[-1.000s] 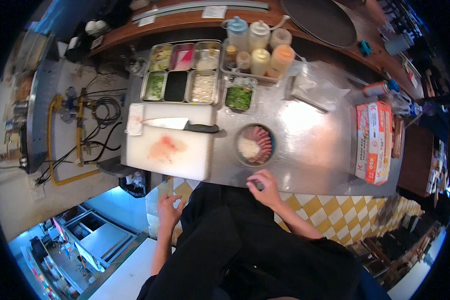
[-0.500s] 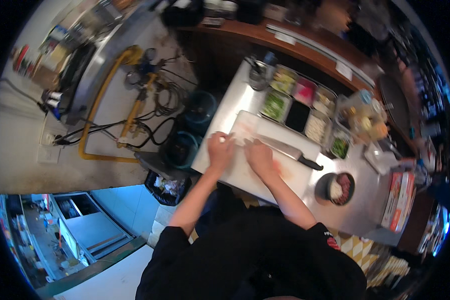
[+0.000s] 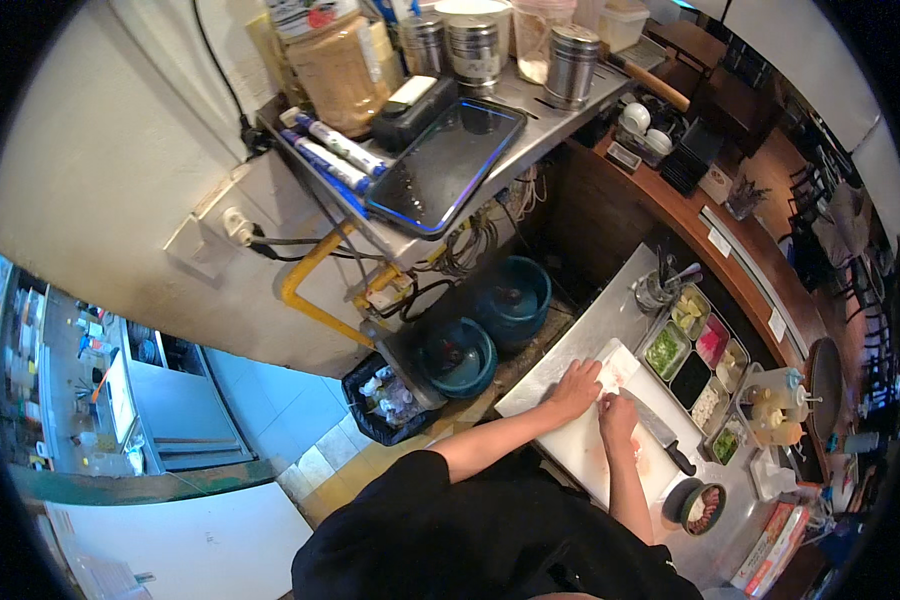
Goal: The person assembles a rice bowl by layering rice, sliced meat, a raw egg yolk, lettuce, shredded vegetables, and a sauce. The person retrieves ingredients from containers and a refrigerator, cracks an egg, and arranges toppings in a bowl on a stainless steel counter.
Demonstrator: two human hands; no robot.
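My left hand [image 3: 574, 389] lies at the left end of a white cutting board [image 3: 580, 452], its fingers stretched out. Close beside it, my right hand [image 3: 618, 416] is closed with its fingertips together. A small pale patch shows at those fingertips, too small to name. A knife [image 3: 654, 424] with a black handle rests on the board just right of my right hand, apart from my grip. Reddish smears mark the board. Right of the board stands a dark bowl [image 3: 703, 507] holding pinkish-red slices and something white.
Metal trays of chopped greens [image 3: 666, 350] and other toppings line the counter's far side, beside a utensil holder [image 3: 654, 292]. Squeeze bottles [image 3: 776, 405] stand to the right. Left are a black-lined bin [image 3: 390, 398], teal buckets [image 3: 462, 357] and a shelf holding a tablet [image 3: 448, 165].
The view has swung left, bringing the shelf and tablet in. My left hand has gone from curled to stretched out, and my hands are nearer each other. The knife stays on the board.
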